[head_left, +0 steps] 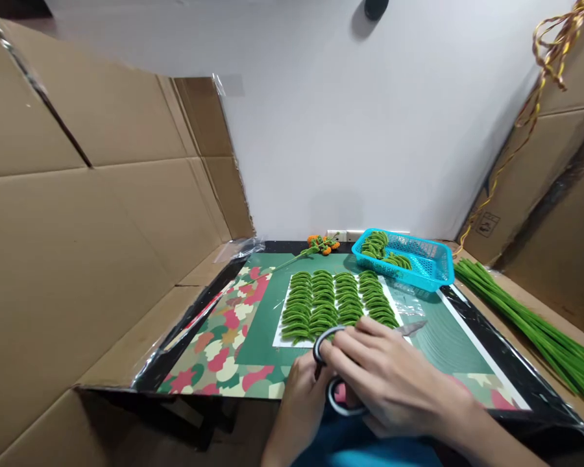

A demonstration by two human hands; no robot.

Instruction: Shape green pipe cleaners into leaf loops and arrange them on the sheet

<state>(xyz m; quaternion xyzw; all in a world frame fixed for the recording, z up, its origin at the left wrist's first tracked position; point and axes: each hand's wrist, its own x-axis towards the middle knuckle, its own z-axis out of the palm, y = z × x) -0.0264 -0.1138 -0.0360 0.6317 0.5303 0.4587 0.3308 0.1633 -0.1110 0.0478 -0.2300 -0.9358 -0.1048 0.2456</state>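
Note:
My right hand (394, 376) is closed around the black handles of a pair of scissors (331, 363), whose blades point right over the mat. My left hand (302, 399) is tucked under it at the near edge, fingers curled against the scissor handles; what it holds, if anything, is hidden. Just beyond the hands, several rows of bent green pipe-cleaner pieces (335, 301) lie on a white sheet (282, 331).
A blue basket (428, 263) with more green pieces stands at the back right. A bundle of long green stems (530, 324) lies on the right. An orange-and-green sprig (318, 245) rests at the back. Cardboard walls (78, 227) enclose both sides of the camouflage-patterned mat (219, 350).

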